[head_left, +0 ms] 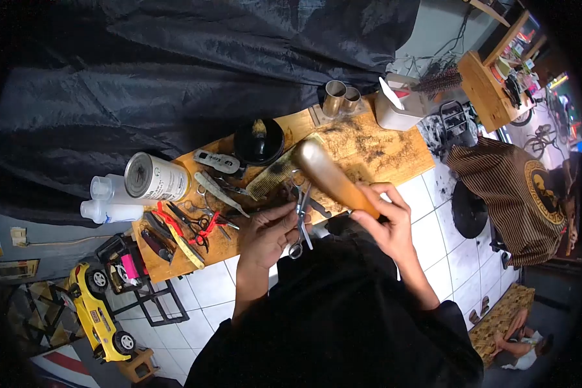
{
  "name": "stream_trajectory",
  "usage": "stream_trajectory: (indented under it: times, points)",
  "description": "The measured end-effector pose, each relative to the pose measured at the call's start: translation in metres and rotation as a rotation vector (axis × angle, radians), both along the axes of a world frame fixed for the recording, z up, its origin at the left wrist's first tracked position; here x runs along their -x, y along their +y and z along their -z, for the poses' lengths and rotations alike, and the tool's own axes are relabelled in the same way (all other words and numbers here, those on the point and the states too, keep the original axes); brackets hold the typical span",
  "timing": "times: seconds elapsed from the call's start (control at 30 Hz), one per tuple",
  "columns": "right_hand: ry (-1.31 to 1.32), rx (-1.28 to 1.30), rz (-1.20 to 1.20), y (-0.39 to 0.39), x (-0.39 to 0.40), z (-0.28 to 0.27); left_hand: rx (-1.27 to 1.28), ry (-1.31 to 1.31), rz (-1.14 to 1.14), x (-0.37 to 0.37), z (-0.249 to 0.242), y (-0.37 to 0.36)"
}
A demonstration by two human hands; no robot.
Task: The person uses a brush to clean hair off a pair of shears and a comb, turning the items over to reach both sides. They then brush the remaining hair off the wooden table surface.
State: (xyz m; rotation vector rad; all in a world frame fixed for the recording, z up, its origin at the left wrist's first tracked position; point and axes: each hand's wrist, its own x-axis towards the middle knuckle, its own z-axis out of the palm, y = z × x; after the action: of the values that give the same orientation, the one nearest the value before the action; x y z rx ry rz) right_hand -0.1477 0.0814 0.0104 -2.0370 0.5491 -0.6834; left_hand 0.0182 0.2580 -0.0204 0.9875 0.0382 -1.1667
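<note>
My left hand (269, 234) is closed on a pair of silver scissors (302, 218), with a finger ring hanging below the fingers. In my right hand (389, 222) is a long, rounded wooden brush (333, 178), smeared by motion; its bristles do not show clearly. The brush slants over the wooden table, its far end up and left, close to the scissors. Just beyond my left hand lie a wide comb (271, 179), a pale straight razor (221, 193) and a grey hair clipper (217, 161).
Along the wooden table (394, 152) stand a large tin (155, 178), plastic bottles (112, 212), a black bowl (258, 145), metal cups (334, 98) and a white bin (399, 107). Red-handled scissors (191, 223) and razors lie left. A striped cape (507, 197) hangs right; a person (527, 349) sits behind.
</note>
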Motion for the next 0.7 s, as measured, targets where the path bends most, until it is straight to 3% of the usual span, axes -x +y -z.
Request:
stream_trajectory:
  times: [0.1, 0.2, 0.27, 0.37, 0.4, 0.47, 0.53, 0.6, 0.63, 0.67, 0.7]
  points:
    - [0.044, 0.057, -0.342, 0.008, 0.004, 0.002, 0.252, 0.094, -0.010, -0.022, 0.013, 0.006]
    - [0.218, 0.031, -0.568, 0.008, 0.014, -0.006, 0.075, -0.107, -0.253, -0.022, 0.000, 0.006]
    - [0.240, 0.021, -0.585, 0.005, 0.016, -0.005, 0.048, -0.087, -0.274, -0.023, -0.003, 0.010]
    - [0.016, 0.065, -0.288, -0.002, 0.010, -0.003, 0.411, 0.124, 0.013, -0.026, 0.013, 0.014]
    - [-0.005, 0.001, -0.152, 0.001, 0.005, -0.004, 0.412, 0.124, 0.015, -0.023, 0.015, 0.015]
    - [-0.024, 0.015, -0.004, 0.000, -0.006, -0.007, 0.166, 0.055, 0.142, -0.012, 0.010, 0.012]
    - [-0.031, 0.001, 0.031, 0.003, -0.007, -0.001, 0.068, 0.047, 0.061, -0.002, 0.003, 0.006]
    - [0.025, 0.046, -0.279, 0.005, -0.002, 0.004, 0.123, 0.075, -0.141, -0.004, 0.008, 0.005]
    - [0.015, 0.043, -0.373, 0.010, -0.001, 0.006, 0.270, 0.192, -0.095, -0.016, 0.013, 0.011]
    - [0.039, 0.025, -0.461, 0.010, 0.002, 0.007, 0.369, 0.147, -0.109, -0.016, 0.006, 0.006]
    - [0.122, 0.005, -0.548, 0.009, 0.005, 0.001, 0.255, 0.095, -0.152, -0.019, 0.007, 0.010]
